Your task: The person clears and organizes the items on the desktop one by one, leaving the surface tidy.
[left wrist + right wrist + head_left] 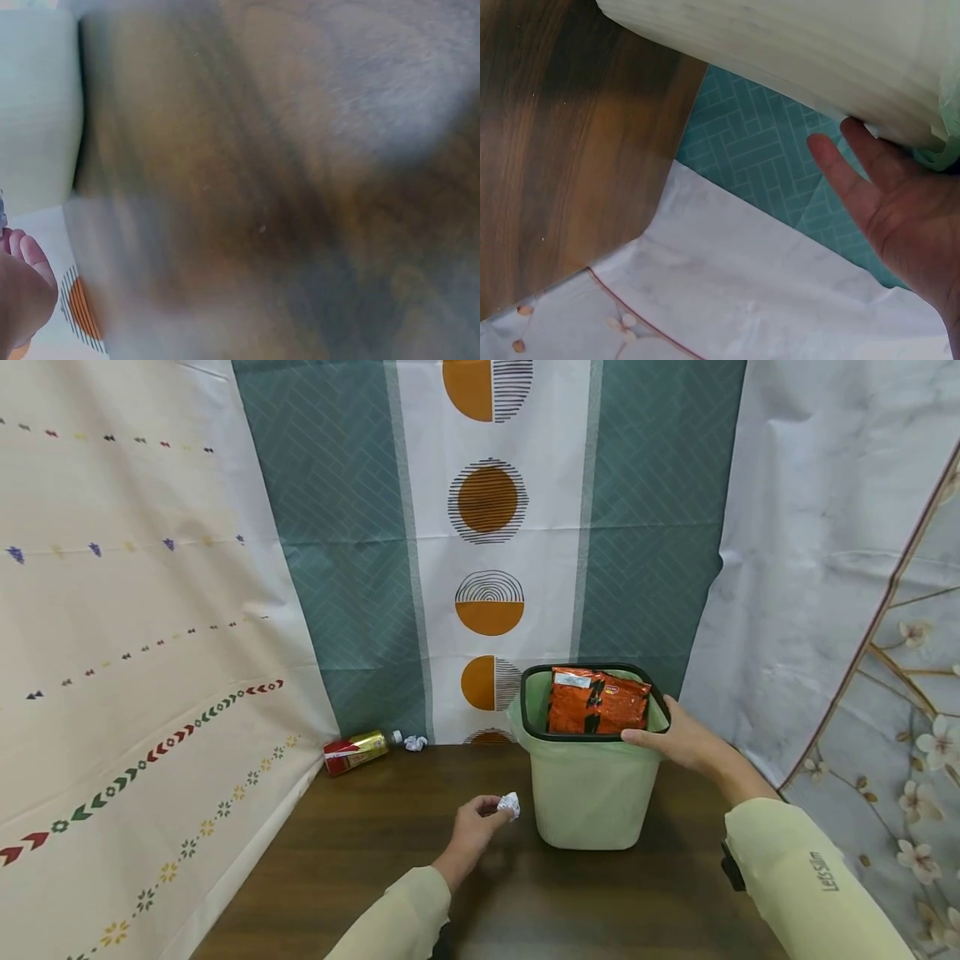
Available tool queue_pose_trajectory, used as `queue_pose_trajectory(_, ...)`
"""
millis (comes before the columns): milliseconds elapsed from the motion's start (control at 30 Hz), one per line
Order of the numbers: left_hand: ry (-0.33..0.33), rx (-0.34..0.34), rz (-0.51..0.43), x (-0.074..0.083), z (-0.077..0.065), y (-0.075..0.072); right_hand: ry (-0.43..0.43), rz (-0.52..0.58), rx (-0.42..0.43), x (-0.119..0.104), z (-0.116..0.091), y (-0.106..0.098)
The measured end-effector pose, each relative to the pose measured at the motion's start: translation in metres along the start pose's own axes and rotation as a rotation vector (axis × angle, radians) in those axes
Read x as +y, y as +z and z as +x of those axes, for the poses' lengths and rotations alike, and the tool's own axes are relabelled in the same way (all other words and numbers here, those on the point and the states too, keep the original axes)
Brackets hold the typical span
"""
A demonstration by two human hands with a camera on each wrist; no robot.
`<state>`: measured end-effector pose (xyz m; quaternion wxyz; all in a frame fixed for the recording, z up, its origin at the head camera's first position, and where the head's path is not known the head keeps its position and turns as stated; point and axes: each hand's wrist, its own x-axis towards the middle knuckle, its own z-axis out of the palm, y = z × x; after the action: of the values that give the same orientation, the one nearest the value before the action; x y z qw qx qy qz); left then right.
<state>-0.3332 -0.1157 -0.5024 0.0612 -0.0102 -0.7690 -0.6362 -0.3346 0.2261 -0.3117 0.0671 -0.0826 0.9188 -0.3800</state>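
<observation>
Between the thumb and fingers of my left hand [472, 831] is a white crumpled paper ball [510, 805], held low over the table, left of the trash bin. The pale green trash bin [588, 806] stands upright, with a black rim and a thin green liner bag. An orange-red snack bag [577, 702] with black markings sits in its mouth. My right hand [681, 739] holds the bin at its right side, thumb along the front rim. In the right wrist view, two extended fingers [847, 176] reach up to the bin's wall.
A bottle [360, 752] with a red and gold label and white cap lies on its side at the table's back left. Another crumpled paper ball [415, 742] lies beside its cap. Patterned cloths hang behind and on both sides of the brown wooden table [360, 852].
</observation>
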Motion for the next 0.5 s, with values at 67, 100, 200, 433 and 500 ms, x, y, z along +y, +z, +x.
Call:
queue_pose_trajectory(67, 0.013, 0.013, -0.009, 0.003, 0.003, -0.003, -0.001, 0.004, 0.002, 0.0, 0.0, 0.0)
queue_pose_trajectory(100, 0.02, 0.021, -0.014, 0.004, 0.004, -0.004, 0.001, 0.004, 0.003, 0.0, 0.0, 0.0)
queue_pose_trajectory(200, 0.053, 0.044, -0.034, 0.008, 0.008, -0.008, 0.002, 0.004, 0.005, -0.001, 0.001, -0.001)
queue_pose_trajectory(433, 0.057, 0.075, -0.068, 0.028, 0.013, -0.017, -0.023, 0.013, 0.016, -0.001, -0.001, 0.001)
queue_pose_trajectory(500, 0.055, 0.075, -0.072, 0.04, 0.011, -0.019, -0.023, 0.014, 0.016, 0.0, -0.002, 0.0)
